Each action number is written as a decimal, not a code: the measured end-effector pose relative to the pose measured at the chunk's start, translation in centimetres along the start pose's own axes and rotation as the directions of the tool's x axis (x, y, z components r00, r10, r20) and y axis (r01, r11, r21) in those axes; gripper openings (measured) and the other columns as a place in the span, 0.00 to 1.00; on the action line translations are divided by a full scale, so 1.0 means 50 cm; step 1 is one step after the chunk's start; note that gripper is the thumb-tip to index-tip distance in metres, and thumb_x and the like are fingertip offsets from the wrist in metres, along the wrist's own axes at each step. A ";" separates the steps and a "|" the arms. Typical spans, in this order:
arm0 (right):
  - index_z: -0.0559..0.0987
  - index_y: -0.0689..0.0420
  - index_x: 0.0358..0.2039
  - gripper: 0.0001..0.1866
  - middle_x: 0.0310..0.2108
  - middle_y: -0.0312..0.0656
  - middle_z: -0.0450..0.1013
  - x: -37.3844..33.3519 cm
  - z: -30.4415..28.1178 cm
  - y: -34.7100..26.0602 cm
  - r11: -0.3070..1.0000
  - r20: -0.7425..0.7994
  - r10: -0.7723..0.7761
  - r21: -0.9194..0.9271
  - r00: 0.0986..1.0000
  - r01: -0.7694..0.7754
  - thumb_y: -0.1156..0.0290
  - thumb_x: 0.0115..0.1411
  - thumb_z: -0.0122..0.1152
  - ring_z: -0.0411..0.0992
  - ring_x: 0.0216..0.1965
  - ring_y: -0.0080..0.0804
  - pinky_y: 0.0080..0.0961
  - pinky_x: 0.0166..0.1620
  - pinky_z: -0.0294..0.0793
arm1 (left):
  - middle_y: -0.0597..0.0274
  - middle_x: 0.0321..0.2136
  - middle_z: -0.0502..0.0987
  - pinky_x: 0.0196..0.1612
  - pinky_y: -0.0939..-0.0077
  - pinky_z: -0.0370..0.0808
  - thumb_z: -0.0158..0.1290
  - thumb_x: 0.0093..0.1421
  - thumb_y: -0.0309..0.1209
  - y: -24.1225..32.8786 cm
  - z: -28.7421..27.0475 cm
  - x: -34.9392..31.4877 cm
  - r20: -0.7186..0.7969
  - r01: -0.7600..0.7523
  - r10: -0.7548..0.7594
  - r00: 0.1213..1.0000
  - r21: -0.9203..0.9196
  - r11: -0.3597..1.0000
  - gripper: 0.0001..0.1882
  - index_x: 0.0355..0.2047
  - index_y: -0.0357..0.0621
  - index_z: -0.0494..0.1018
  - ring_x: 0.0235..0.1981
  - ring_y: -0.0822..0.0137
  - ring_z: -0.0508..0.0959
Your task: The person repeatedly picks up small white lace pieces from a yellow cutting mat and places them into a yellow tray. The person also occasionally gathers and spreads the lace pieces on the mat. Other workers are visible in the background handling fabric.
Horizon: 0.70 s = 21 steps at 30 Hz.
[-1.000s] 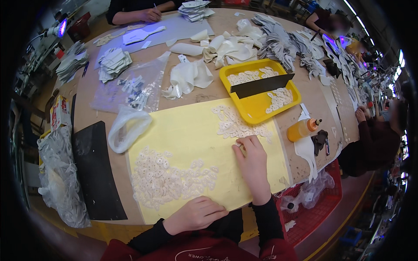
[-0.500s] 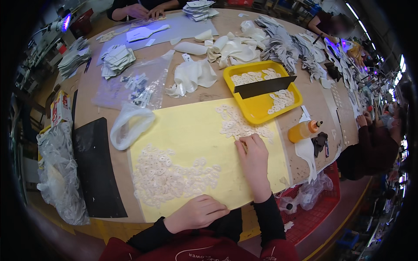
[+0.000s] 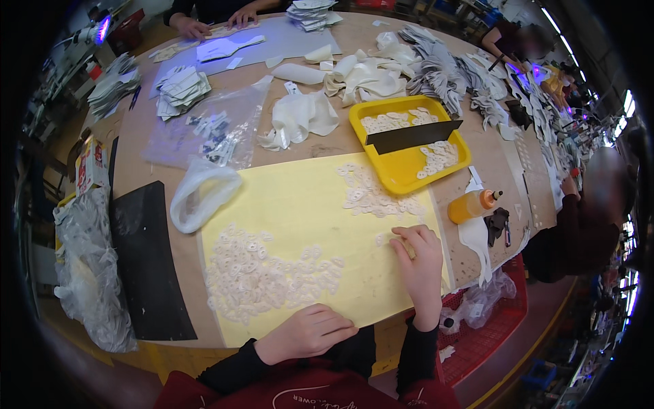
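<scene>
A yellow sheet [image 3: 306,204] lies before me on the table. Small pale oval pieces with holes make a large heap [image 3: 252,279] at its left and a smaller heap [image 3: 371,193] at its far right. My right hand [image 3: 419,259] hovers over the sheet's right part, fingers bent, thumb and forefinger apart. A few loose oval pieces [image 3: 382,239] lie just left of its fingertips; nothing shows in its grip. My left hand [image 3: 310,332] rests at the sheet's near edge, fingers loosely extended, holding nothing visible.
A yellow tray [image 3: 402,183] with more pieces and a black divider overlaps the far right corner. An orange-filled squeeze bottle [image 3: 471,206] lies right of the sheet. Plastic bags and a black board [image 3: 153,266] are on the left. Co-workers' hands [image 3: 242,15] work across the table.
My right hand has drawn back from the far heap toward me and slightly right. A few pieces now lie apart by its fingertips. My left hand has stayed put.
</scene>
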State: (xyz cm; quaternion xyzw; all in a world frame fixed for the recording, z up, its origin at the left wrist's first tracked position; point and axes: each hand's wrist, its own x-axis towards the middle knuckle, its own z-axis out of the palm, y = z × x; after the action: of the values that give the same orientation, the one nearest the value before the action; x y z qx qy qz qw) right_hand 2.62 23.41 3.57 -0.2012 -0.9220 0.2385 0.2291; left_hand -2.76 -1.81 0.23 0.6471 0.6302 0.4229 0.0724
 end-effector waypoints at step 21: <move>0.82 0.56 0.31 0.06 0.32 0.39 0.74 -0.026 0.071 -0.035 0.996 0.032 -0.080 0.041 0.996 0.078 0.70 0.56 0.71 0.73 0.39 0.41 0.36 0.45 0.70 | 0.67 0.37 0.82 0.40 0.67 0.76 0.61 0.49 0.23 0.008 -0.006 0.019 0.027 0.062 -0.062 0.998 -0.002 0.998 0.18 0.43 0.48 0.82 0.35 0.63 0.81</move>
State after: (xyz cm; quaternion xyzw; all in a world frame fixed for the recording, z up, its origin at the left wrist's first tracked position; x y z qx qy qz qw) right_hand 1.39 20.12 1.31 -0.1560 -0.9281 0.2508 0.2267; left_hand -2.79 -1.17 1.11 0.6328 0.6483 0.4127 0.0948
